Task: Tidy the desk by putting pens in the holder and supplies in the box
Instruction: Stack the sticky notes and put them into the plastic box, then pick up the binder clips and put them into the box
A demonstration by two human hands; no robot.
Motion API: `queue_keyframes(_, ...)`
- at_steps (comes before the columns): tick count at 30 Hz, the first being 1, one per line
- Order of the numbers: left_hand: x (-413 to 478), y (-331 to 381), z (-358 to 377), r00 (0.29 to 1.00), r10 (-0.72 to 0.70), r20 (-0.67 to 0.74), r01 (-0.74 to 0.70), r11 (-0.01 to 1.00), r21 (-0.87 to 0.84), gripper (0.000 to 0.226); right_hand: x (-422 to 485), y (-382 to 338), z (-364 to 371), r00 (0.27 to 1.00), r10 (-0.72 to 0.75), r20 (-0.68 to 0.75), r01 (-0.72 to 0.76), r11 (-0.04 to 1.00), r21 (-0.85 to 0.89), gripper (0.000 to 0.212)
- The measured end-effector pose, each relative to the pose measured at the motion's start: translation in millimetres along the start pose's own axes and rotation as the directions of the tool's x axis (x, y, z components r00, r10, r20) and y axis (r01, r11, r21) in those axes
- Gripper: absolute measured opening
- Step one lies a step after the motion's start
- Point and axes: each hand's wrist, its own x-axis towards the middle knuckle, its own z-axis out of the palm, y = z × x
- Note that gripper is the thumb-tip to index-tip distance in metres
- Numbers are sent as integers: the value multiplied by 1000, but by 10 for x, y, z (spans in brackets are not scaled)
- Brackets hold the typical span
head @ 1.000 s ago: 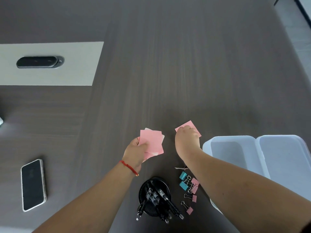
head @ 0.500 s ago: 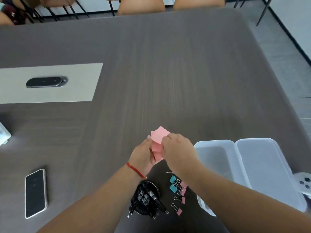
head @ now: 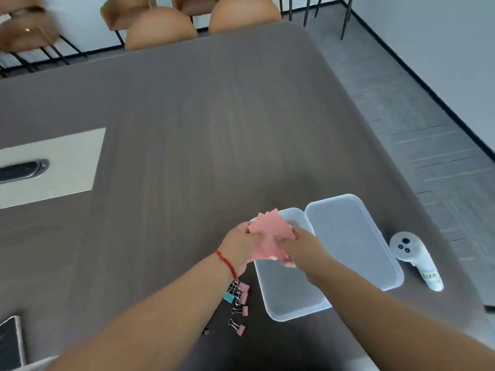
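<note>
Pink sticky notes (head: 270, 231), light, floppy and loosely fanned, sit pinched by their edges between the left hand (head: 241, 246) and right hand (head: 300, 246), both closed on them just above the clear box (head: 292, 298).

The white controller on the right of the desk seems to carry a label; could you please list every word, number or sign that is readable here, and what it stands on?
White controller: a small label near its lower end bears handwriting, too blurred to read.
Pink notes, held by the left hand and right hand: no writing visible.
Phone: screen dark, nothing to read.
No other text is in view.
</note>
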Motion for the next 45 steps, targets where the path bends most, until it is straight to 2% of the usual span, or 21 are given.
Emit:
queue_keyframes(2,108,-70,170,998,-22,-65,27,996,84,21,135,158,-20,998,46,-49,-43,998,53,19)
queue_keyframes(3,172,-108,240,995,-27,-94,38,993,115,32,189,219,-22,995,85,-55,-81,994,78,19)
queue_keyframes(4,208,-134,308,994,-34,-103,50,987,156,37,250,275,-11,990,133,-40,-128,986,108,19)
queue_keyframes(6,194,-124,420,992,-31,-122,62,963,261,32,366,395,10,983,183,27,-184,957,224,21)
queue_keyframes(7,193,-125,454,992,-41,-117,74,954,292,39,414,432,14,981,191,42,-196,943,268,22)
queue_keyframes(9,227,-153,469,993,-55,-100,86,938,335,61,532,488,0,982,189,20,-186,935,302,28)
queue_keyframes(12,249,-201,402,997,-30,-74,57,923,381,60,647,506,18,986,158,-50,-139,953,270,34)
queue_keyframes(15,198,-174,297,986,89,-138,-17,891,454,50,713,490,90,991,129,-29,-123,981,151,27)
queue_keyframes(17,190,-167,187,971,184,-155,-74,842,534,39,668,448,94,971,237,-25,-235,971,54,22)
queue_keyframes(18,189,-170,124,962,223,-154,-98,814,572,32,678,428,100,975,220,7,-215,958,-187,25)
queue_keyframes(19,188,-164,61,955,253,-157,-113,797,594,26,638,423,82,995,101,-4,-94,910,-403,34)
queue_keyframes(21,181,-129,-50,950,264,-169,-122,808,577,18,629,417,41,997,-67,-39,43,894,-445,46)
queue_keyframes(23,173,-94,-148,960,228,-161,-111,842,528,15,548,360,12,990,-125,-65,74,853,-517,46)
queue_keyframes(26,205,-95,-388,958,220,-183,-88,835,544,15,339,250,16,968,-248,27,222,808,-546,42)
queue_keyframes(28,223,-136,-591,965,198,-174,-29,735,677,19,75,153,71,935,-338,103,336,761,-555,39)
queue_keyframes(31,193,-257,-819,998,20,-64,51,400,915,40,-287,127,246,881,-369,296,472,658,-586,34)
queue_keyframes(33,190,-352,-888,999,-45,-3,15,253,967,54,-472,150,386,853,-328,405,515,650,-558,37)
queue_keyframes(35,220,-446,-901,995,-72,65,-53,157,986,64,-559,241,523,844,-271,463,517,643,-566,41)
queue_keyframes(38,296,-545,-865,975,-139,174,-173,19,985,79,-557,484,760,837,-91,540,488,572,-659,44)
queue_keyframes(41,349,-599,-814,945,-219,244,-271,-101,957,90,-505,688,992,859,85,506,411,475,-778,50)
queue_keyframes(45,417,-668,-799,919,-195,343,-380,-201,903,86,-357,912,1247,943,110,314,235,446,-863,85)
